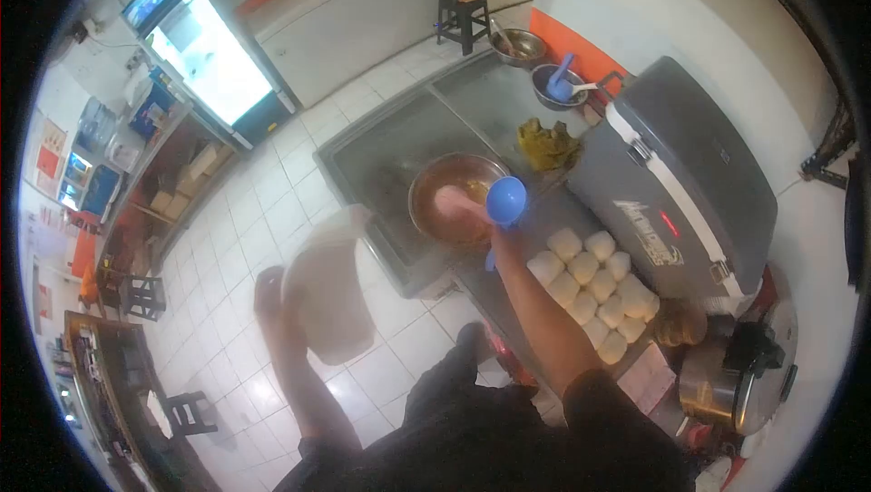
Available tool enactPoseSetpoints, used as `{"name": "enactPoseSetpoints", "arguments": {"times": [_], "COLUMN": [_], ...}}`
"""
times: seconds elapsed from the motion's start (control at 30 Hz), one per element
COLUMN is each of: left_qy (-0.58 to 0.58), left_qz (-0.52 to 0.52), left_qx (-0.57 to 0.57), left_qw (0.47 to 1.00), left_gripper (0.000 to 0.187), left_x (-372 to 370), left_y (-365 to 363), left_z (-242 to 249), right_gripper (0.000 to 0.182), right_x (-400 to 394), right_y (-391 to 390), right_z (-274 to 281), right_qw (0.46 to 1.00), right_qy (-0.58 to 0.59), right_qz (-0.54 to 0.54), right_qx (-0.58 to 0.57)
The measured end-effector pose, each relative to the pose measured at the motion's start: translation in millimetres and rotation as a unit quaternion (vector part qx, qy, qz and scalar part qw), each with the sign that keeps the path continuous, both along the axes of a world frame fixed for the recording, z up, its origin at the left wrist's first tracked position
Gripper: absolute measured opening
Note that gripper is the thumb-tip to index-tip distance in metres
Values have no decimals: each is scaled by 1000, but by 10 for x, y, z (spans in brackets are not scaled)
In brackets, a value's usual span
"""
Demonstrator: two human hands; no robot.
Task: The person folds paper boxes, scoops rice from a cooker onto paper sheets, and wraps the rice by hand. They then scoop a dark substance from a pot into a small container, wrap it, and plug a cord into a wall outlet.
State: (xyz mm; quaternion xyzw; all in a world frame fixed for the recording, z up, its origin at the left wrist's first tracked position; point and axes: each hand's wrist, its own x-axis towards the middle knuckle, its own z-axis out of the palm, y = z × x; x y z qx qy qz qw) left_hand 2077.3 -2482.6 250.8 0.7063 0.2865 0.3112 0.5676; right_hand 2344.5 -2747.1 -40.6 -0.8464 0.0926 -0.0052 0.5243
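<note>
On the left, my left hand is closed on the edge of a whitish translucent plastic tub, which is tilted over the floor and blurred by motion. My right arm reaches over the counter, with my right hand at the rim of a metal bowl. A blue ladle is in that hand, its cup over the bowl's right rim and covering most of the fingers. Inside the bowl is a blurred pale pink shape pointing toward the hand. Brownish contents show around it.
Rows of white dough balls lie right of my forearm. Behind them stands a large grey cooler box. A crumpled olive cloth and a bowl with blue and white utensils sit farther back. A steel pot is at right.
</note>
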Motion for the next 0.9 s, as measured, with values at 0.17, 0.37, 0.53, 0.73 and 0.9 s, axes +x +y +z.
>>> {"name": "enactPoseSetpoints", "arguments": {"times": [0.17, 0.37, 0.53, 0.73, 0.9], "left_qy": [-64, -97, -54, 56, 111], "left_qz": [-94, -203, -226, -246, -229], "left_qx": [-151, -399, -546, -442, -388], "left_qw": [982, 889, 805, 861, 886], "left_gripper": [46, 54, 50, 37, 33], "left_x": [768, 1479, 1823, 1913, 1944], "left_y": [90, 59, -182, -227, -233], "left_z": [-143, -570, -925, -1675, -2124], "right_gripper": [26, 24, 35, 51, 58], "right_x": [137, -70, -44, -255, -245], "right_y": [265, -20, -222, -372, -515], "right_z": [-11, 436, 769, 1023, 852], "right_qw": [995, 942, 880, 723, 873], "right_qy": [28, 134, 93, 129, 221], "right_qz": [-1, -9, 68, 108, 5], "right_qx": [92, 309, 461, 671, 435]}}
